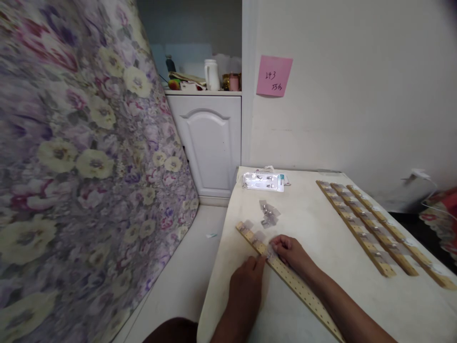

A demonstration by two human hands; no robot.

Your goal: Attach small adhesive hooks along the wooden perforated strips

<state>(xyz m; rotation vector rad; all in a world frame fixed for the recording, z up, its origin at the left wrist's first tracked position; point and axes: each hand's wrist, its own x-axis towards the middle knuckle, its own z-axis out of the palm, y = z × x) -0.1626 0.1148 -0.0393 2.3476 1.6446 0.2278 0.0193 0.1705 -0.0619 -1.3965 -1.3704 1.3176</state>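
A long wooden strip with a row of small holes (296,286) lies slanted on the pale table (321,228). My left hand (246,286) rests against its near edge, fingers curled, thumb pressing a small clear packet onto the strip. My right hand (291,252) sits on the far side, fingers pinched together on the same clear packet (270,251). A few loose clear packets (268,213) with small metal pieces lie just beyond. A larger clear bag of parts (263,181) lies near the far edge.
Three more wooden strips (378,233) carrying clear packets lie side by side on the table's right. A flowered mattress (78,157) leans at the left. A white cabinet (210,143) with bottles stands behind. A pink note (273,76) hangs on the wall.
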